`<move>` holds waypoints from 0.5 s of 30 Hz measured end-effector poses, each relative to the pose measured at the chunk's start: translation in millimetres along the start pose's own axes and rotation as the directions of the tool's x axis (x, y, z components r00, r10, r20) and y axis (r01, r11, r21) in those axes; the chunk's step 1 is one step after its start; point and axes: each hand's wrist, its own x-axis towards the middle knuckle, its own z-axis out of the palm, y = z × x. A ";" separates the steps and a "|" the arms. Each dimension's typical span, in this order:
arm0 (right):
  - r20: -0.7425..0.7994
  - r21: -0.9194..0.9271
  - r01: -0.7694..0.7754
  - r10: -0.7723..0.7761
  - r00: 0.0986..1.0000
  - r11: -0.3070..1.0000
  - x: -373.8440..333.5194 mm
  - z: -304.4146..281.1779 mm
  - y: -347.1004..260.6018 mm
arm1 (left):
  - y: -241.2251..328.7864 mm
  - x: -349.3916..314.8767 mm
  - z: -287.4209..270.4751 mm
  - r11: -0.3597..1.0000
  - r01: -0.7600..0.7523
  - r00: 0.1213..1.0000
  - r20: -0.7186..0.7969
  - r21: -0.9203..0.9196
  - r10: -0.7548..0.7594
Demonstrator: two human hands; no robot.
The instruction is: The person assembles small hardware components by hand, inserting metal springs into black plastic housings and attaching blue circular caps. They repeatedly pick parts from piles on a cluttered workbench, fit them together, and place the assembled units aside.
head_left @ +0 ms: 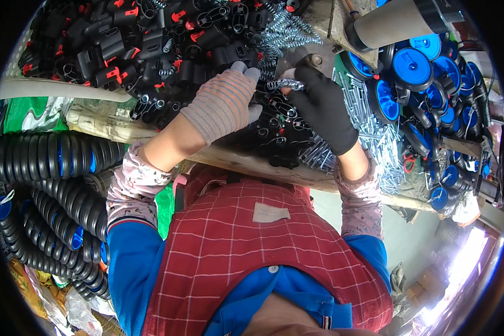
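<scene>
My left hand, in a grey glove with orange stripes, reaches over the pile of black plastic housings. Its fingers and thumb are apart, and the fingertips are at the near edge of one black housing. How far they grip it is hidden. In a black glove, my right hand pinches shiny metal coil springs at its fingertips; their exact number is unclear. Many of the housings around my left hand carry red tabs. Beyond my right hand lies a heap of loose springs.
Metal pins lie heaped to the right of my right hand. Black wheels with blue hubs pile up farther right, below a pale cylinder. Stacked black wheels are at left. The bench's wooden edge runs before me.
</scene>
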 end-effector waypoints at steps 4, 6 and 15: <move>0.124 -0.178 0.114 -0.093 0.988 0.977 4.5 4.2 -1.8 | 8.5 2.0 -18.4 0.992 0.105 0.989 0.114 -0.074 -0.096; 0.137 -0.185 0.143 -0.119 0.984 0.972 4.3 7.9 0.7 | 7.6 -0.3 -12.9 0.993 0.087 0.992 0.099 -0.085 -0.078; 0.171 -0.047 -0.044 0.052 0.984 0.998 2.6 6.8 3.7 | 15.0 -44.7 0.4 0.968 0.117 0.984 -0.109 -0.222 -0.144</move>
